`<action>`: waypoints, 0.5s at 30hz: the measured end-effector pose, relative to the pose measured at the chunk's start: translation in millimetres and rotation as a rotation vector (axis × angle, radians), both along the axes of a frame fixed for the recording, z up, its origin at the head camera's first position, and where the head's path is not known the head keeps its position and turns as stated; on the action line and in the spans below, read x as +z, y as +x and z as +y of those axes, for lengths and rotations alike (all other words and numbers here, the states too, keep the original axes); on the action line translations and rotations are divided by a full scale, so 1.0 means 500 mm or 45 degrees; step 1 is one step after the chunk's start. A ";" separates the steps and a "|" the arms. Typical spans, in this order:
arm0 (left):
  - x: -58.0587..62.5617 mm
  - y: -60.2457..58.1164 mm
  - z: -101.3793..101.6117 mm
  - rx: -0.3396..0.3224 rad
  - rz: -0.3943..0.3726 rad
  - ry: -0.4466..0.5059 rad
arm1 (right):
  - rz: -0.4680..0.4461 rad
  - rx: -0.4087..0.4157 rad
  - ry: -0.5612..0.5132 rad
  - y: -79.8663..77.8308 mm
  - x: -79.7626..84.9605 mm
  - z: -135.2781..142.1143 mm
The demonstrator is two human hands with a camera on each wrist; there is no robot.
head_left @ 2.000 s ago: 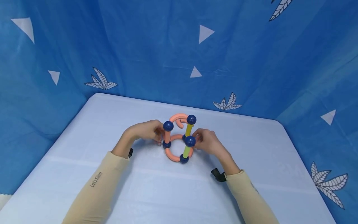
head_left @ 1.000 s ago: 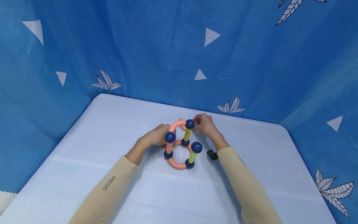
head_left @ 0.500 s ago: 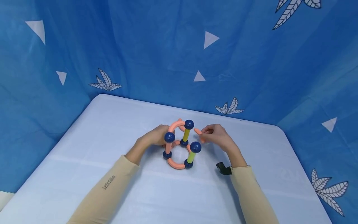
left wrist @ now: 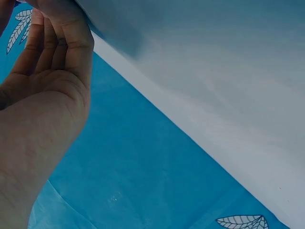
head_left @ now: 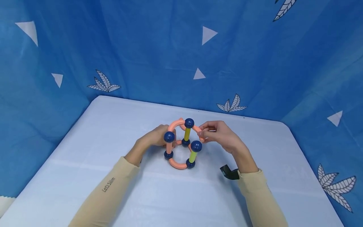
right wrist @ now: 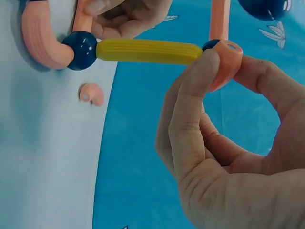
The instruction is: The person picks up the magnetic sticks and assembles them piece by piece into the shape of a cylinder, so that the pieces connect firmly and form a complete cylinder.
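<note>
A magnetic stick-and-ball frame stands mid-table: a ring of curved pink sticks [head_left: 177, 164] joins dark blue balls at the bottom, with pink [head_left: 169, 148], yellow [head_left: 187, 134] and lime [head_left: 193, 156] posts rising to upper balls. One curved pink stick [head_left: 175, 124] bridges the left and rear upper balls. My right hand [head_left: 224, 135] pinches another curved stick [right wrist: 226, 64], its far end at the rear upper ball [head_left: 189, 123]. Its near end is free, above and behind the lime post's ball [head_left: 196, 146]. My left hand [head_left: 157, 136], partly hidden behind the pink post, pinches a lower pink stick [right wrist: 83, 19].
A loose curved pink stick [right wrist: 92, 94] lies on the white tabletop [head_left: 136, 195] behind the frame. Blue patterned cloth [head_left: 158, 47] surrounds the table's back and sides.
My right hand reached behind the frame, took up a curved pink stick and brought it to the rear upper ball. The left hand shifted from beside the pink post to behind it.
</note>
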State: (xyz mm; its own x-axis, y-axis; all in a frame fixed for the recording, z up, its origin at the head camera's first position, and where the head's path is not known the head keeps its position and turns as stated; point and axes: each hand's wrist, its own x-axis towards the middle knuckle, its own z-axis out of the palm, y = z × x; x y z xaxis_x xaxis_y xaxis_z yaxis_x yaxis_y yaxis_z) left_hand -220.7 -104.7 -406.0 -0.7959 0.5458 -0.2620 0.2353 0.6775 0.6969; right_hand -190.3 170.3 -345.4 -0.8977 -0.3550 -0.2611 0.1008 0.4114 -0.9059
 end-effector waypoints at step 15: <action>0.000 0.001 0.001 0.001 -0.002 -0.005 | -0.098 0.086 -0.116 0.010 0.011 -0.003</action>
